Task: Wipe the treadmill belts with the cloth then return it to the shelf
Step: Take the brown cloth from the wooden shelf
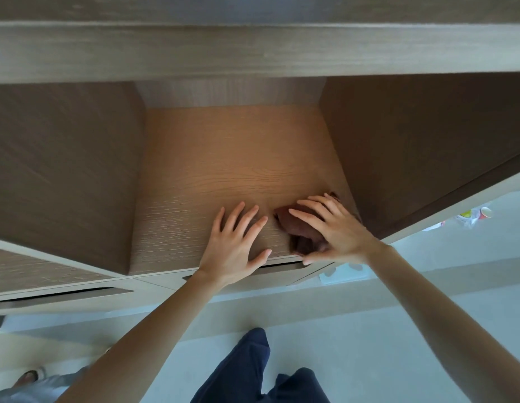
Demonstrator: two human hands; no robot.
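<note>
**When the cloth met the shelf: fetching it or putting it back?**

Since no treadmill was in sight from where I stood, I couldn't say for sure which end of the job this was. My guess was the return step, because the brown cloth (pixel 299 231) lay bunched on the wooden shelf (pixel 223 158), at the front right, close to the compartment's side wall.

The right hand (pixel 337 231) was laid over the top of it. Its fingers (pixel 311 205) were fanned apart and only gently arched, more pressing it down than gripping, and the thumb reached along the shelf's front edge. The left hand (pixel 234 245) held nothing. It sat palm-down on the bare wood just beside the cloth, fingers (pixel 241 213) spread wide and flat, not touching the fabric as far as I could tell.

If it was the return, the next move only needed both hands lifted off with the cloth left there. If it was the fetch, the right fingers needed to curl in and gather the bundle
</note>
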